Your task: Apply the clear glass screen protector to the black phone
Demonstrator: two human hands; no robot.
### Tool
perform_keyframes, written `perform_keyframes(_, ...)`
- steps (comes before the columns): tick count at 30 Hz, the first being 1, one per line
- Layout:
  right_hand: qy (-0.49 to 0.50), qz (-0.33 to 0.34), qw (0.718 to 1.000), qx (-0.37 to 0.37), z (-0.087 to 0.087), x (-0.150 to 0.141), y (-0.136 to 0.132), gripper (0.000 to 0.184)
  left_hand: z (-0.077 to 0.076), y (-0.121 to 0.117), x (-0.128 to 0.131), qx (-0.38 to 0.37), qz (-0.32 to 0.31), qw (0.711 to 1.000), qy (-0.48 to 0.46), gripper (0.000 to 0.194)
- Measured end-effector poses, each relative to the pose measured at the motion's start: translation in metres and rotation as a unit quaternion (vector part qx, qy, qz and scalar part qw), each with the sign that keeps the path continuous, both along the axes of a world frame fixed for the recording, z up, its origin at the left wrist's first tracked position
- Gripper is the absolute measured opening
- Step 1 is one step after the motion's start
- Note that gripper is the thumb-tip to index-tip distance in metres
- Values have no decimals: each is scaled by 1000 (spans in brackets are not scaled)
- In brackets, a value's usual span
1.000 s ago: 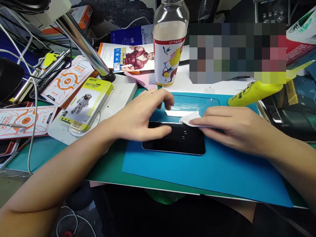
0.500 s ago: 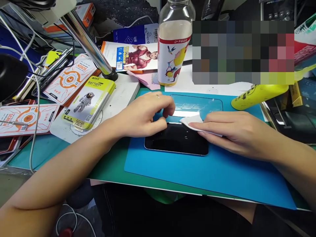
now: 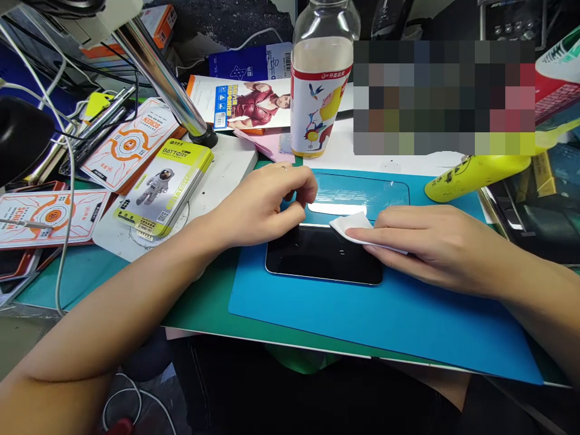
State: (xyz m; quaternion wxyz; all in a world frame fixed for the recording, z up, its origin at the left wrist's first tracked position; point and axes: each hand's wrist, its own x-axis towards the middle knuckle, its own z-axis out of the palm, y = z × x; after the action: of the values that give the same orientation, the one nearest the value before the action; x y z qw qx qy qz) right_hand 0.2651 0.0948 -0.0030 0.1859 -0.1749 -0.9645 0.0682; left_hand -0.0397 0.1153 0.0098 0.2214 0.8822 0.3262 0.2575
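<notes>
A black phone [image 3: 321, 258] lies screen up on a blue mat [image 3: 385, 308]. My right hand [image 3: 430, 244] rests flat over the phone's right end, fingers pressed on a white wipe [image 3: 351, 225] at the phone's far edge. My left hand [image 3: 267, 202] sits at the phone's far left corner, thumb and fingers pinched together against its edge; whether anything is between them is hidden. Just behind the phone lies a clear film sheet [image 3: 362, 196] on the mat.
A tall drink bottle [image 3: 321, 78] stands behind the mat. A yellow bottle [image 3: 475, 172] lies on its side at the right. A yellow battery box [image 3: 165, 187], orange-white screen packs [image 3: 131, 145], a chrome lamp arm [image 3: 158, 75] and cables crowd the left.
My left hand slid off the phone's left part and curled into a pinch at its far left corner. The right hand with the wipe stayed almost still.
</notes>
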Motion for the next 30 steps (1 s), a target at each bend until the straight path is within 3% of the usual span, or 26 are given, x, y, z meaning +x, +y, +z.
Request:
perform_keyframes(7,-12,9,999,-51,-1,0,-1,35,0,-1,0,6,0,1000,0,14)
perform_keyframes(14,-4,1,1000,-11,-1,3,2,31,0,-1,1,5,-1,1000,-5,15)
perform_keyframes(20,-10,15,999,-42,0,1,0,33,-1,-1,0,2,4,1000,-2,14)
perform_keyframes(30,-9,9,999,-34,3,2,0,33,-1,-1,2,0,6,1000,5,14)
